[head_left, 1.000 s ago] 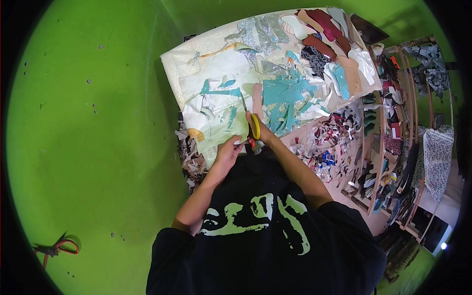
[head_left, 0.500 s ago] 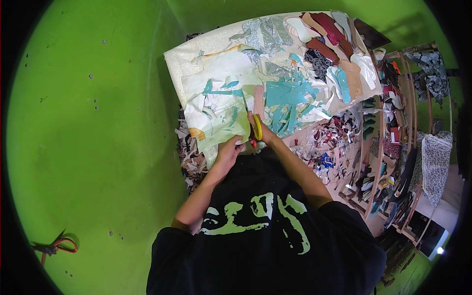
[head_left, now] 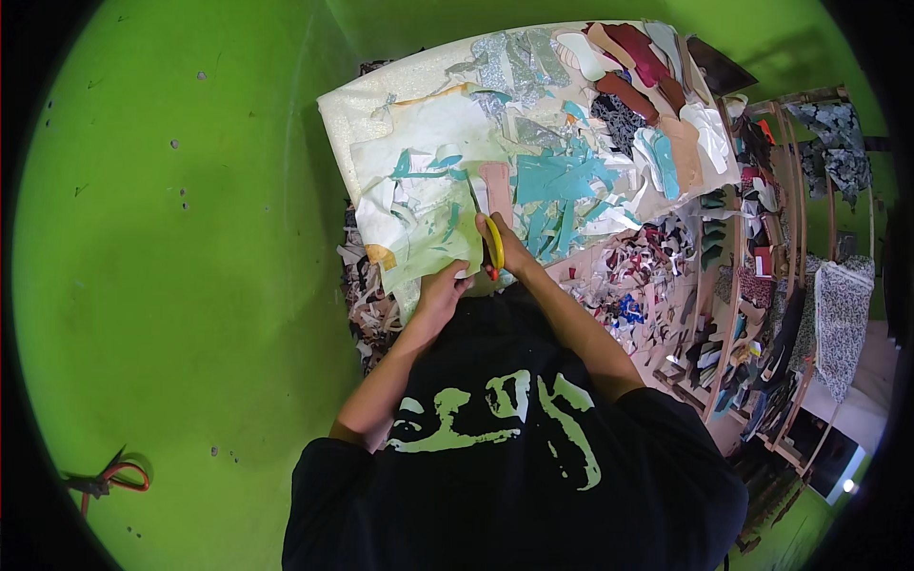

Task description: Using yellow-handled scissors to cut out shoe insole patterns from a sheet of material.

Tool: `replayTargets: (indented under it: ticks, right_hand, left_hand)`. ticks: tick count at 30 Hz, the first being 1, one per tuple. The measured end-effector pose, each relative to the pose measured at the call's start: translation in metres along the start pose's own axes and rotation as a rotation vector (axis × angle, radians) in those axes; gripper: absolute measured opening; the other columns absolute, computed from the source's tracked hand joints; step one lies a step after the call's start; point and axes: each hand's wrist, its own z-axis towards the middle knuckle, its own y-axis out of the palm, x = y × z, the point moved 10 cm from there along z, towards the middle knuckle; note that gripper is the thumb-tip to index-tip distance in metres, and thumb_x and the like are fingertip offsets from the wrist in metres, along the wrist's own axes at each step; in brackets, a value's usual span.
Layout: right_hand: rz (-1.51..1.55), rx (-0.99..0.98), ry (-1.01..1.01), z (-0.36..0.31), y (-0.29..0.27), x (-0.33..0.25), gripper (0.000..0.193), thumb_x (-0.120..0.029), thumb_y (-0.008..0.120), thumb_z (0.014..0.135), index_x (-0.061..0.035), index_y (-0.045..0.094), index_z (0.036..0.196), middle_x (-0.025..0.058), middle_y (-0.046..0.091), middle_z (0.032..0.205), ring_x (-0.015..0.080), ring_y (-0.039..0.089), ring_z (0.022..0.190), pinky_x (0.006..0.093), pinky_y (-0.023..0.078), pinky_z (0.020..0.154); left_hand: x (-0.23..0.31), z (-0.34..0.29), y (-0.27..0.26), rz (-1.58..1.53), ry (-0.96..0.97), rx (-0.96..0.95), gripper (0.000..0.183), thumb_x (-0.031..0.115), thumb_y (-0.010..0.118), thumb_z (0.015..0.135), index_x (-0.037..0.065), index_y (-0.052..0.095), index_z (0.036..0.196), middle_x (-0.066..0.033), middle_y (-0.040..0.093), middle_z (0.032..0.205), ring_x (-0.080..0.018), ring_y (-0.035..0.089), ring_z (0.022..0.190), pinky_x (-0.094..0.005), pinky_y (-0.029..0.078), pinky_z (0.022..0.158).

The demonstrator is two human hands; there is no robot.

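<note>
A pale green sheet lies over the near left part of the table. Its near edge is pinched between the thumb and fingers of my left hand. My right hand grips a pair of scissors with yellow and red handles. The blades point away from me along the right edge of the sheet. Right beside the blades lies a pinkish strip-shaped piece. Thin teal offcuts rest on the sheet, and a heap of teal scraps lies to the right of my right hand.
Cut pieces in brown, dark red and white cover the table's far right. Scraps litter the floor right of the table. A wooden rack with materials stands on the right. Pincers hang on the green wall at left.
The scissors' handles have come closer together and my right hand has shifted slightly. More of the pinkish piece shows beside the blades. My left hand stays on the sheet's edge.
</note>
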Motion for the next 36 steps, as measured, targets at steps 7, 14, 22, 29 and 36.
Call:
replayTargets:
  ticks: [7, 14, 22, 29, 36]
  right_hand:
    - [0.006, -0.120, 0.101, 0.020, 0.003, 0.019, 0.088, -0.084, 0.038, 0.083, 0.0000, 0.033, 0.107, 0.0098, 0.052, 0.066, 0.0182, 0.054, 0.046, 0.0311, 0.047, 0.042]
    - [0.122, -0.204, 0.196, -0.004, 0.014, 0.024, 0.087, -0.083, 0.038, 0.084, 0.0008, 0.040, 0.108, 0.0067, 0.048, 0.062, 0.0179, 0.052, 0.044, 0.0308, 0.047, 0.042]
    - [0.066, -0.159, -0.058, 0.033, 0.009, 0.003, 0.081, -0.078, 0.036, 0.089, 0.0007, 0.052, 0.089, 0.0071, 0.054, 0.058, 0.0163, 0.054, 0.041, 0.0290, 0.045, 0.039]
    - [0.022, -0.074, 0.036, 0.031, 0.001, 0.003, 0.071, -0.074, 0.045, 0.089, -0.0026, 0.045, 0.093, 0.0074, 0.053, 0.061, 0.0162, 0.052, 0.040, 0.0293, 0.044, 0.039]
    - [-0.040, 0.005, -0.027, 0.026, -0.002, -0.003, 0.061, -0.067, 0.052, 0.091, -0.0060, 0.044, 0.096, 0.0072, 0.053, 0.064, 0.0157, 0.055, 0.047, 0.0295, 0.045, 0.044]
  left_hand:
    - [0.002, 0.000, 0.004, -0.009, 0.037, -0.017, 0.027, 0.001, 0.066, 0.086, 0.004, 0.059, 0.112, -0.0048, 0.063, 0.109, -0.0169, 0.061, 0.096, -0.0299, 0.053, 0.082]
    - [0.011, -0.004, 0.000, -0.021, 0.087, -0.026, 0.028, 0.001, 0.066, 0.085, 0.005, 0.059, 0.112, -0.0047, 0.063, 0.109, -0.0173, 0.060, 0.098, -0.0314, 0.052, 0.084]
    - [0.007, -0.013, 0.005, 0.007, 0.056, -0.062, 0.029, 0.000, 0.066, 0.085, 0.006, 0.059, 0.112, -0.0036, 0.063, 0.110, -0.0163, 0.060, 0.099, -0.0307, 0.052, 0.083]
    - [0.012, -0.016, 0.002, -0.001, 0.070, -0.036, 0.030, 0.001, 0.066, 0.085, 0.007, 0.059, 0.114, -0.0024, 0.063, 0.111, -0.0147, 0.060, 0.099, -0.0297, 0.053, 0.081]
    - [0.008, -0.011, -0.003, 0.018, 0.070, -0.056, 0.030, 0.001, 0.065, 0.086, 0.007, 0.059, 0.115, -0.0031, 0.063, 0.111, -0.0153, 0.061, 0.098, -0.0297, 0.053, 0.081]
